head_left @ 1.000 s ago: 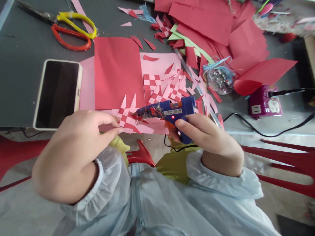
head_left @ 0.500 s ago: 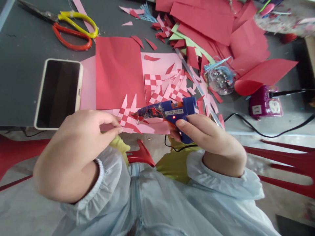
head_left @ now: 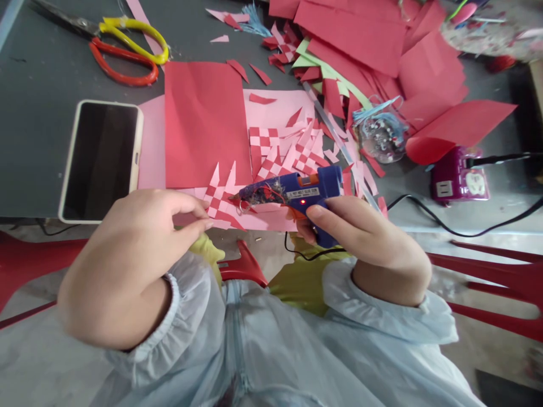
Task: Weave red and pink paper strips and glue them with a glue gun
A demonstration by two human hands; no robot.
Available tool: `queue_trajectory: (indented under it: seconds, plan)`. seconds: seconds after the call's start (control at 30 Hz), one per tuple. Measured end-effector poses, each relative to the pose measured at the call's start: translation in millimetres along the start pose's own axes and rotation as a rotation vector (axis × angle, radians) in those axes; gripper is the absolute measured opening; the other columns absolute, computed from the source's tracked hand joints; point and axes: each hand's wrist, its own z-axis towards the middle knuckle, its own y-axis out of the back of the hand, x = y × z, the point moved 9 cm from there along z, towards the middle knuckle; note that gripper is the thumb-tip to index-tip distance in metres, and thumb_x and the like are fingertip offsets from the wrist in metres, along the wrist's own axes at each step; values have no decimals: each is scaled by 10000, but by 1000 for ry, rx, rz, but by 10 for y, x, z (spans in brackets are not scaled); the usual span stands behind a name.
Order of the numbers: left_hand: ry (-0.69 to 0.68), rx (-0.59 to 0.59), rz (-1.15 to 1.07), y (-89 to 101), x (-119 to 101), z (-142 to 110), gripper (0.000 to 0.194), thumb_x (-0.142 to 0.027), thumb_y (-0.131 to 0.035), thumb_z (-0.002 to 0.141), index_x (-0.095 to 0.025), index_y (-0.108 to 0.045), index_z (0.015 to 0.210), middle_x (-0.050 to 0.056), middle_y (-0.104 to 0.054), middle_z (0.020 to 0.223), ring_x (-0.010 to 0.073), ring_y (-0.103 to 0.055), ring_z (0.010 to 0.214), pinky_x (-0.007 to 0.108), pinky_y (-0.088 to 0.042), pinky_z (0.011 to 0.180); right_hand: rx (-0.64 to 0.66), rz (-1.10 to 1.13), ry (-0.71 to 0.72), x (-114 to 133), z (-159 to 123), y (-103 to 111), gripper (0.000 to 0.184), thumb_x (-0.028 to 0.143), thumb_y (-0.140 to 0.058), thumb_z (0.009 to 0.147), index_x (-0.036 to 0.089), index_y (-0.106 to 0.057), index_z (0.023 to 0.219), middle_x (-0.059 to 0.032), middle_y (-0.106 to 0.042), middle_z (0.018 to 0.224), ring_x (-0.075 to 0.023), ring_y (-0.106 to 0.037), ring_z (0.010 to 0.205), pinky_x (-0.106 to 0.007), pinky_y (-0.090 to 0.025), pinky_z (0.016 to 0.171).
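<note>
My right hand [head_left: 348, 226] is wrapped round a blue hot glue gun [head_left: 303, 189] with a small red light lit on its side. The gun's nozzle points left, at a woven pink-and-red paper piece [head_left: 218, 198] with pointed ends. My left hand [head_left: 165, 220] pinches the left edge of that woven piece between thumb and fingers. Beneath lies a pink paper sheet [head_left: 271, 220], and a red paper sheet [head_left: 206, 124] lies just beyond the piece. More woven paper pieces [head_left: 303, 158] are heaped behind the glue gun.
A phone [head_left: 102, 164] and red-and-yellow-handled scissors [head_left: 127, 51] lie on the left. Red paper [head_left: 352, 34] is piled at the back right, near a clear dish of beads [head_left: 382, 138]. A purple power adapter [head_left: 460, 175] with a black cord stands at the right.
The glue gun and my right hand have shifted slightly to the right, its nozzle still near the woven piece. My left hand stays about where it was.
</note>
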Motion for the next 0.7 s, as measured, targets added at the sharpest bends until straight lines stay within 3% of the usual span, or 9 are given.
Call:
queue_trajectory:
  seconds: [0.3, 0.47, 0.7]
  plan:
    - [-37, -6, 37, 16, -43, 5, 215, -498, -613, 894, -363, -779, 911, -93, -792, 1147, 240, -740, 1023, 342, -498, 746, -12, -35, -36, -52, 24, -8, 631, 776, -411, 936, 237, -574, 651, -48, -662, 641, -163, -595, 589, -329, -481, 591]
    - [-15, -16, 37, 24, -91, 12, 159, -333, -639, 894, -349, -780, 967, -95, -799, 1092, 211, -734, 1017, 339, -499, 864, 0, -25, -35, -43, 27, -20, 599, 758, -432, 936, 253, -571, 644, -48, -656, 631, -168, -587, 578, -335, -479, 579]
    - [52, -118, -2, 110, -84, 16, 69, -284, -753, 832, -335, -801, 833, -86, -815, 937, 208, -747, 911, 337, -495, 822, -7, -34, -28, -35, 32, -23, 639, 798, -418, 915, 243, -561, 632, -43, -642, 602, -159, -577, 555, -328, -473, 571]
